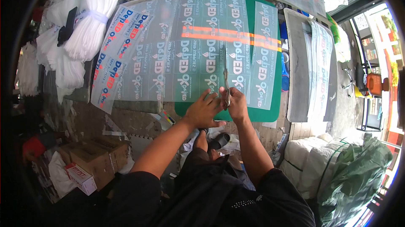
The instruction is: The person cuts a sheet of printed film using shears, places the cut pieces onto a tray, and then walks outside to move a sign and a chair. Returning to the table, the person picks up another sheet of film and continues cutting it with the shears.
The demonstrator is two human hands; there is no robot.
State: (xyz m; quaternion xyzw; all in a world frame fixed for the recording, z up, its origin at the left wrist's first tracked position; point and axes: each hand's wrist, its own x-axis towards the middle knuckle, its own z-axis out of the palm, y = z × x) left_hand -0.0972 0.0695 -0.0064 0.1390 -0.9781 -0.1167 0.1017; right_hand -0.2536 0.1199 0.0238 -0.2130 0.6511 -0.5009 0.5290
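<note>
My right hand (237, 105) is closed on a pair of scissors (225, 77), whose blades point away from me over a clear printed plastic sheet (198, 67). The sheet carries repeated rows of white "DepED OK" lettering. Just left of the scissors, my left hand (205, 111) rests at the sheet's near edge with its fingers apart. Beneath the sheet lies a green mat (276, 96), and orange stripes (215, 33) cross it near the far part. To the right of the cut line, a strip of the same film (265, 64) extends over the mat.
Bundles of white plastic (90, 28) hang at the upper left. More cut sheets (319, 71) lie on a grey board at the right. Cardboard boxes (90, 159) stand on the floor at lower left, and large wrapped bales (312, 159) at lower right.
</note>
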